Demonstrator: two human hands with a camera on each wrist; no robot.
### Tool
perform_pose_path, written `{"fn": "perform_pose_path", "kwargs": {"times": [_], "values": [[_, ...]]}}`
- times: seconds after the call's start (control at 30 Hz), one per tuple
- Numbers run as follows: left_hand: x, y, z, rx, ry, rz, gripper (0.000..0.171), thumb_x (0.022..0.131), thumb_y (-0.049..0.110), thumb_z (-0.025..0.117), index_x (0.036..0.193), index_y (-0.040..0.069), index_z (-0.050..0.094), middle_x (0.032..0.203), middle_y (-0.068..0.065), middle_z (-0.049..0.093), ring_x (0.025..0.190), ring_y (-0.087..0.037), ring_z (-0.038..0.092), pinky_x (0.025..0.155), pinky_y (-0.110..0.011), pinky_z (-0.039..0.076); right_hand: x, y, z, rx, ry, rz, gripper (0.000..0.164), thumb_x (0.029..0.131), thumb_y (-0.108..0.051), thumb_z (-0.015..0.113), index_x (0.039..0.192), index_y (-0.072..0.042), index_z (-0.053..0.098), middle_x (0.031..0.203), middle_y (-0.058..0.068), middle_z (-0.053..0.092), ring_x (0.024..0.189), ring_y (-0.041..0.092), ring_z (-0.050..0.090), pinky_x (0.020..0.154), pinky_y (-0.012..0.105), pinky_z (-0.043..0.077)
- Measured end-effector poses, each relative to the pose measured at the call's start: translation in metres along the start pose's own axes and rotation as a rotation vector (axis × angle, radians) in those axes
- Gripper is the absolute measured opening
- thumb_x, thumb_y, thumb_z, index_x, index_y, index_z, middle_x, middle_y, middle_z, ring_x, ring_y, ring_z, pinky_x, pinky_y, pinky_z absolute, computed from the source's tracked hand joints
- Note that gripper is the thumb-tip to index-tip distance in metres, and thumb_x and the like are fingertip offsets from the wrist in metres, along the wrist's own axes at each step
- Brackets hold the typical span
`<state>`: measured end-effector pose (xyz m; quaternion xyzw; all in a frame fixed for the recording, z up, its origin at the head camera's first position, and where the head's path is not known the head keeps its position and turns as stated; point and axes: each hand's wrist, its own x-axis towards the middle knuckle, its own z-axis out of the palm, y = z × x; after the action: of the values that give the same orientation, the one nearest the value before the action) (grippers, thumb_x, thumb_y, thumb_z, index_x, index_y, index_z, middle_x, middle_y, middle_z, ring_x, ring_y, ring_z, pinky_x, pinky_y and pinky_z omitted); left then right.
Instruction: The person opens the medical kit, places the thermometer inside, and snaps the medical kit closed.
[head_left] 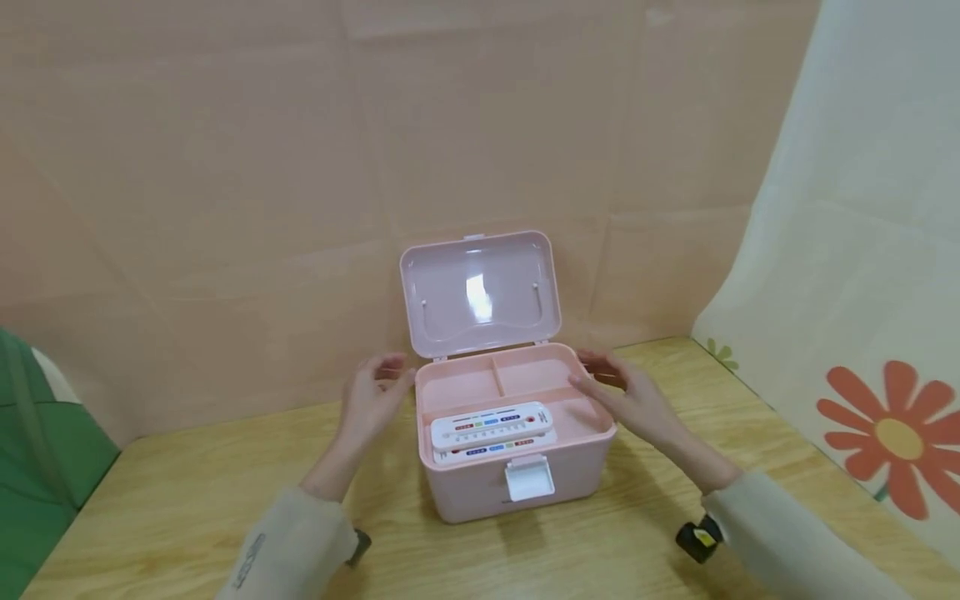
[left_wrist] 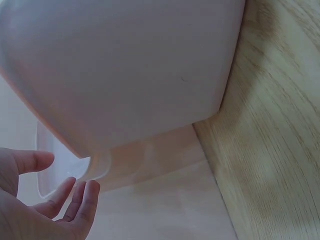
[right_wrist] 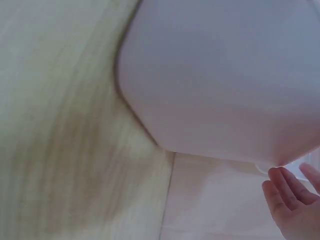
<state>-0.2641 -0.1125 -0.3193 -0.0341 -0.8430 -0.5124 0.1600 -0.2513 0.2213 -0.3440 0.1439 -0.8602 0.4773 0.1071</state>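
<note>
A pink plastic storage box [head_left: 480, 498] stands with its lid [head_left: 446, 287] raised at the back and its white latch [head_left: 530, 480] at the front. Inside is a pink tray [head_left: 459, 382] with a divider. Two white rounded strips with coloured labels overlap at its front, an upper strip [head_left: 491, 427] on a lower strip [head_left: 497, 450]. My left hand [head_left: 373, 398] hovers by the box's back left corner, fingers loosely bent and holding nothing. Beside the right rim is my right hand [head_left: 637, 402], fingers relaxed, thumb close to the edge; contact is unclear. Both wrist views show the box's sides.
The box rests on a wood-grain table [head_left: 225, 500], close to a beige cloth backdrop [head_left: 225, 208]. A white cloth with a red flower [head_left: 900, 437] hangs at the right. Something green [head_left: 37, 450] stands at the left edge.
</note>
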Motion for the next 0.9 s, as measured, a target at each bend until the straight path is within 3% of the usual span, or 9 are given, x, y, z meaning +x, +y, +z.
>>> {"fn": "perform_pose_path", "kwargs": {"times": [0.43,0.77,0.9], "values": [[0.016,0.007,0.004,-0.066,-0.032,-0.074,0.04,0.089,0.011,0.063,0.126,-0.002,0.056,0.121,-0.023,0.061,0.113,-0.034,0.059,0.098,-0.042,0.048,0.048,0.002,0.0,-0.014,0.138,-0.159,0.041,0.092,0.002,0.056,0.131,0.011,0.047,0.119,0.032,0.058,0.109,0.043,0.057,0.096,0.054,0.045],[0.025,0.014,0.005,-0.14,-0.093,-0.057,0.056,0.088,0.008,0.064,0.138,-0.007,0.042,0.135,-0.027,0.051,0.122,-0.04,0.053,0.102,-0.043,0.045,0.077,-0.008,-0.006,-0.015,0.002,-0.075,0.054,0.095,-0.004,0.054,0.141,0.012,0.032,0.131,0.036,0.048,0.119,0.048,0.051,0.102,0.054,0.042],[0.028,0.02,0.007,-0.145,-0.11,-0.063,0.056,0.088,0.007,0.062,0.139,-0.006,0.042,0.136,-0.027,0.05,0.124,-0.039,0.052,0.103,-0.041,0.045,0.085,-0.011,-0.004,0.032,-0.016,-0.074,0.055,0.095,-0.002,0.052,0.143,0.012,0.029,0.133,0.036,0.047,0.122,0.049,0.049,0.104,0.054,0.04]]}}
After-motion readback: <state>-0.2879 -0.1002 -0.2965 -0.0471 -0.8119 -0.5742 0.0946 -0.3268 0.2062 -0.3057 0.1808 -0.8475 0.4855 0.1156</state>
